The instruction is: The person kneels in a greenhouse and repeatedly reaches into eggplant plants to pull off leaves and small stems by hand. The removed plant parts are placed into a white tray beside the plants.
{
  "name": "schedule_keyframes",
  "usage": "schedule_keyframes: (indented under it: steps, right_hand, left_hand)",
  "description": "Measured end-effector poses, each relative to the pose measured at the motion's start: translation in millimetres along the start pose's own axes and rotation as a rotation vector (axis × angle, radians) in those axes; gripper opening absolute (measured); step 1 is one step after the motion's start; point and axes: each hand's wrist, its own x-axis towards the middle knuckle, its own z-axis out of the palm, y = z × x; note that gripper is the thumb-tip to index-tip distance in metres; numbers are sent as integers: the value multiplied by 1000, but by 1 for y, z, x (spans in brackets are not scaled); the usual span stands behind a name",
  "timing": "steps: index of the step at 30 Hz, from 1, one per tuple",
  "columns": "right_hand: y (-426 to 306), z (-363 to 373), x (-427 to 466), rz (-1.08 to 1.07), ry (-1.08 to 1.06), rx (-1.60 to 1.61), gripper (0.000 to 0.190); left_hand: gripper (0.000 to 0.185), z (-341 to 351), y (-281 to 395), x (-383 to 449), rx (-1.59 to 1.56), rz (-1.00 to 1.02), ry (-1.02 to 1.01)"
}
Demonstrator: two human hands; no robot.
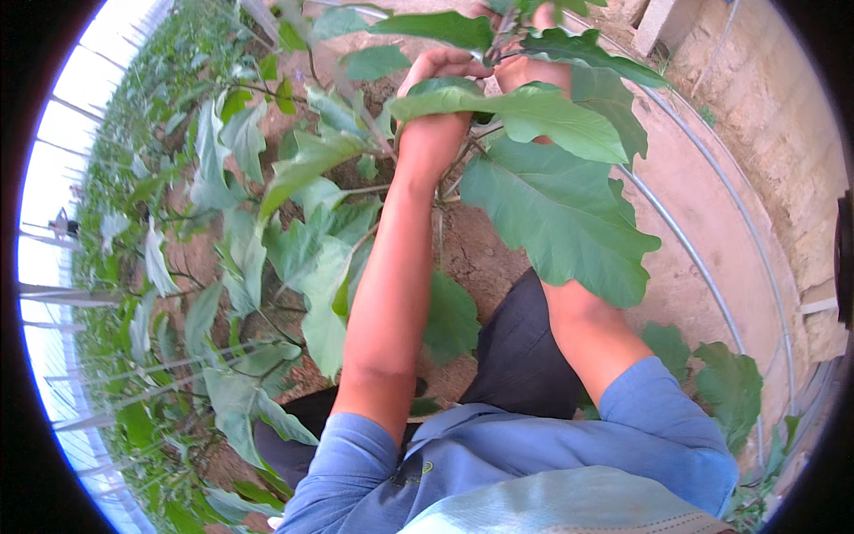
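Observation:
Both my arms reach up among the broad lobed leaves (560,207) of a plant that looks like an eggplant. My left hand (444,67) is at the top, curled beside the plant's upper stem (502,37), its wrist partly covered by a leaf. Close to its right is my right hand (534,63), at the same stem, with its fingers partly hidden behind leaves. Whether either hand grips the stem cannot be told. Another large leaf hangs across my right forearm. Thin branches run down below the hands towards the brown soil (477,247).
Dense rows of similar plants (247,260) fill the left side, with thin strings (153,387) slanting across them. On the right, curved metal pipes (687,237) run along a pale ground strip beside an earthen wall (780,120). Leaves (730,394) grow near my right elbow.

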Motion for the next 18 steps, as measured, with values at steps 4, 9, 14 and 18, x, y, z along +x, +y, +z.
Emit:
schedule_keyframes:
  steps: [4,9,14,18]
  right_hand:
    - [-2,9,6,24,118,-101,37]
    - [-19,21,-7,51,-25,-438,23]
    - [-21,41,-16,-101,-232,-515,22]
    - [-23,50,-12,-211,-314,-513,26]
  left_hand:
    - [30,-2,7,-5,332,120,6]
    - [39,9,9,-12,5,64,63]
    - [40,12,6,-15,-24,34,133]
    - [38,5,1,-13,124,177,148]
